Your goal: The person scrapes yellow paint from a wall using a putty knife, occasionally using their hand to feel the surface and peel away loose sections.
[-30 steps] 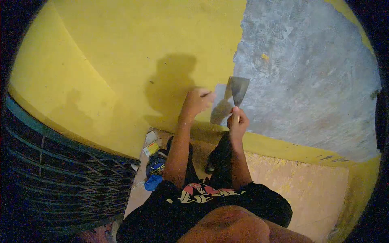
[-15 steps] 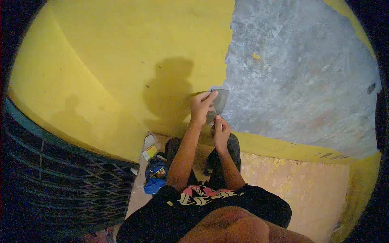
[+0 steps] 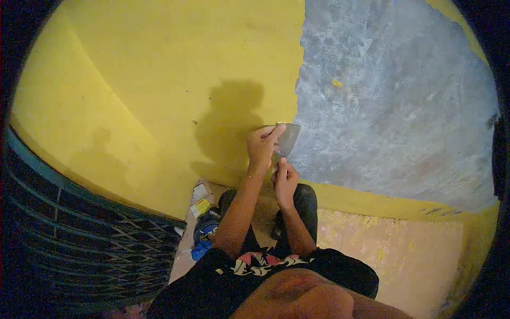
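Observation:
A scraper with a wide, flat grey blade lies against the wall, where the yellow paint borders the bare grey patch. My left hand grips the blade's left side, its thumb laid on the face near the top edge. Just below, my right hand is closed around the lower end of the scraper, hiding most of the handle. A thin bright yellow line shows along the blade's top edge.
Left of my legs lie a dark blue bag and a small yellow-and-white packet. A dark metal lattice gate curves along the left. The pale floor to the right carries yellow flakes. A small yellow spot remains on the grey patch.
The view has tilted slightly, so the wall sits lower in it. Against the wall, the scraper and both hands have shifted slightly upward. Both hands keep their hold.

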Action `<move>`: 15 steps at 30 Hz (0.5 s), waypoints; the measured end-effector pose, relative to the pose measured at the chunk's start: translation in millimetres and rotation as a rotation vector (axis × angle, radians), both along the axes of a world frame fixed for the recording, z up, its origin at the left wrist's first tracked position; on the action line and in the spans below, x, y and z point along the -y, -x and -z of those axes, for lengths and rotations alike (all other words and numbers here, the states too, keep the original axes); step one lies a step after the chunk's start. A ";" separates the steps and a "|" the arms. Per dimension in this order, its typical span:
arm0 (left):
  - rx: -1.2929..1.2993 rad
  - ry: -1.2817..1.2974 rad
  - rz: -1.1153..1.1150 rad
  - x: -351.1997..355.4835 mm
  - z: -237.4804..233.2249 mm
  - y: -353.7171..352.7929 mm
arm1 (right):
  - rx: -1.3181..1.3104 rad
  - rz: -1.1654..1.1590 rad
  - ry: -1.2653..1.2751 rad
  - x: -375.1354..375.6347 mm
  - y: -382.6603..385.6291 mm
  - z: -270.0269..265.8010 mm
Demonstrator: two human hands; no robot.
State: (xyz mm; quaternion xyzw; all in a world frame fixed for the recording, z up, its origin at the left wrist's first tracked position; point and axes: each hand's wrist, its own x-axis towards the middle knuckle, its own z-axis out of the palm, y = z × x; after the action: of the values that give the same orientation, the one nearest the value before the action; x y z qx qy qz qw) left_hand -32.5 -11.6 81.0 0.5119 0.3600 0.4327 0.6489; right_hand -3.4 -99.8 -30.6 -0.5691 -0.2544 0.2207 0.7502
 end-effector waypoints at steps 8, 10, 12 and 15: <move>0.138 0.006 -0.078 2.6 8.3 -13.8 | 0.066 -0.013 0.038 14.6 -17.8 -26.3; 0.212 0.055 -0.039 0.8 -1.8 -15.6 | 0.227 0.002 0.086 20.7 -33.2 -50.7; 0.292 -0.008 -0.084 -3.7 -36.6 -21.1 | 0.323 0.016 0.095 20.6 -47.8 -99.1; 0.256 -0.123 0.060 -5.7 -102.9 -4.8 | 0.356 -0.030 0.065 16.7 -56.2 -160.6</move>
State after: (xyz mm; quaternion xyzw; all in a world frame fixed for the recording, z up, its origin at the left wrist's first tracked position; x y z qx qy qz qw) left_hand -27.8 -5.9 183.9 0.5020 0.2317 0.4962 0.6694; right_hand 52.8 -116.6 129.9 -0.6192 -0.3843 0.1356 0.6712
